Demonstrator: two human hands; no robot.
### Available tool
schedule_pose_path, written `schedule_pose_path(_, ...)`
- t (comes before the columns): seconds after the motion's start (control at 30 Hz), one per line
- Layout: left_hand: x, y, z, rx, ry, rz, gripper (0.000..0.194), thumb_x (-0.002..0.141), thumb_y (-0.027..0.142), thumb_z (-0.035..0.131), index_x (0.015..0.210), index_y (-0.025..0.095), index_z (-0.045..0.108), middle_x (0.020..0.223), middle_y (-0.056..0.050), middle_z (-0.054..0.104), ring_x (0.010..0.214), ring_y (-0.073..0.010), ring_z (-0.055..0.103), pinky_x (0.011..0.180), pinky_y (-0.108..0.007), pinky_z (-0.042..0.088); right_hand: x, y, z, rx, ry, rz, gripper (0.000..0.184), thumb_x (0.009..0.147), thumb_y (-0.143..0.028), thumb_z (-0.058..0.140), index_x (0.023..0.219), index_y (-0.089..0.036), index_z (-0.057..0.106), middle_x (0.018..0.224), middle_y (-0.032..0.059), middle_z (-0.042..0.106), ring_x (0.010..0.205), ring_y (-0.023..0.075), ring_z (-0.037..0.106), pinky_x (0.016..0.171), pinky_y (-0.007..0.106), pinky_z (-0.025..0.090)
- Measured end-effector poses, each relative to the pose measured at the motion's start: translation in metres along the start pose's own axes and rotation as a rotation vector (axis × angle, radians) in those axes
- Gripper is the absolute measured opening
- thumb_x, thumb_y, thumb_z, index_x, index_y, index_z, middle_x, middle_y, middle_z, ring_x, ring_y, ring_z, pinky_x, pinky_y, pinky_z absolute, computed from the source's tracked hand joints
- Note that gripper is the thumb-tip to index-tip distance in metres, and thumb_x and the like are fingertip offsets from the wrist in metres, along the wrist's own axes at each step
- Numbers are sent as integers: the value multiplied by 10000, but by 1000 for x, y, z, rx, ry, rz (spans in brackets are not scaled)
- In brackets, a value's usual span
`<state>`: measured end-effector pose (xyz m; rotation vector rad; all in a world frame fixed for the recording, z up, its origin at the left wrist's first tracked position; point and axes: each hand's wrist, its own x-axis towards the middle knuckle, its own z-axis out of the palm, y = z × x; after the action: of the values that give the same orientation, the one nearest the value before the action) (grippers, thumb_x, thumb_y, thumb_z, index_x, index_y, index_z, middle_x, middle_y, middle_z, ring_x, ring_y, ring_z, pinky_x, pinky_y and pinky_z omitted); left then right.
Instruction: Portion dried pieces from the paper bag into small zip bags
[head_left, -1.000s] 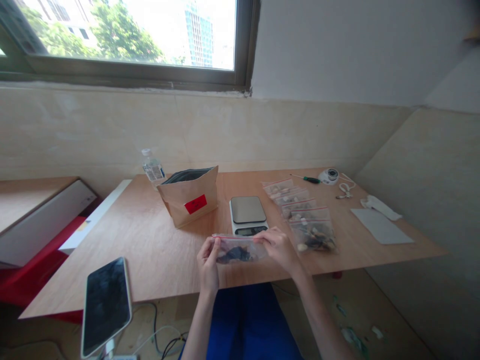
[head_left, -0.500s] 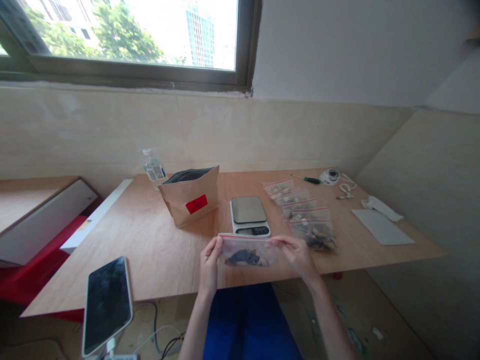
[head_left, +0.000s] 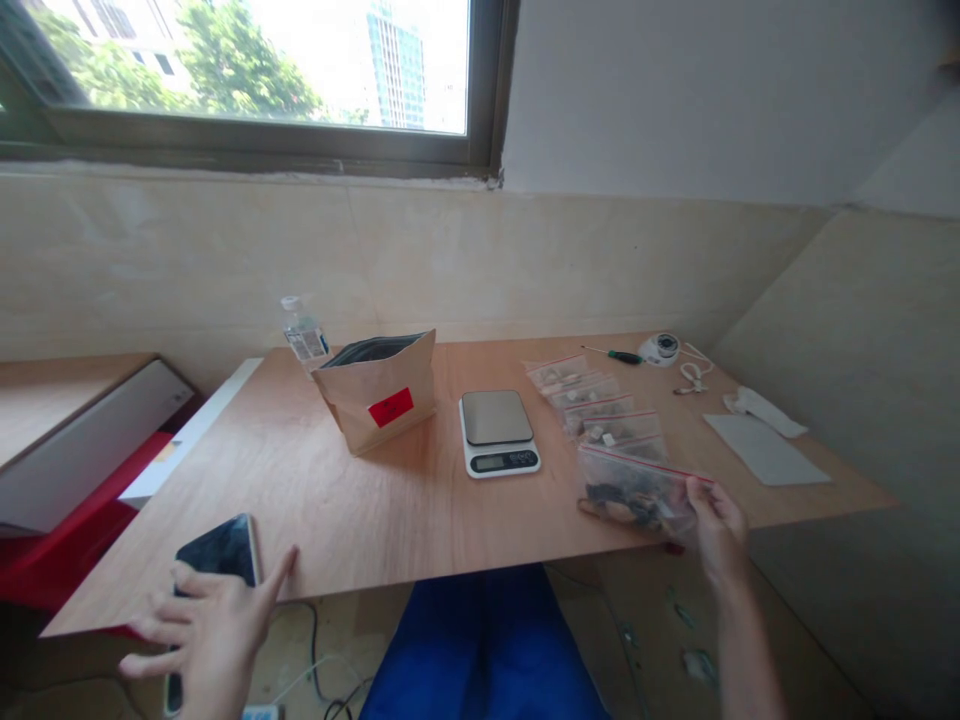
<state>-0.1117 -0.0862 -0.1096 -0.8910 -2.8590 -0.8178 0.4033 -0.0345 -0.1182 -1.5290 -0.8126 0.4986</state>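
R hand (head_left: 718, 532) pinches corner of a clear zip bag (head_left: 636, 495) w/ red-striped top, dark bits & pale lumps inside, just off table edge. L hand (head_left: 210, 635) is spread open over a black-screened phone (head_left: 219, 553) at near corner of the plywood table (head_left: 315, 500). On table: digital scale (head_left: 499, 430), row of zip bags (head_left: 592, 402) beside it, kraft pouch (head_left: 379, 392) w/ red label, water bottle (head_left: 304, 335), small screwdriver (head_left: 611, 354).
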Motion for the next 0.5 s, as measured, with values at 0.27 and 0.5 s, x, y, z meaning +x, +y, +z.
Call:
schedule_pose_path(0.27, 33, -25, -2, 74, -108, -126, 1081, 551, 637, 587, 1368, 11, 257, 1359, -404, 312, 1212, -606, 293, 822, -794, 208, 0, 20, 20, -293, 170, -221, 530, 767, -627, 478, 989, -153, 565, 888, 114, 612, 772, 220, 568, 703, 349, 451)
schedule_pose_path(0.5, 66, -30, 2, 86, -160, -168, 1012, 494, 616, 624, 1338, 162, 301, 1410, -259, 378, 1271, -506, 328, 864, -703, 333, 11, 34, 34, -339, 232, -264, 488, 790, -578, 469, 930, -129, 595, 887, 149, 629, 757, 223, 568, 711, 356, 453)
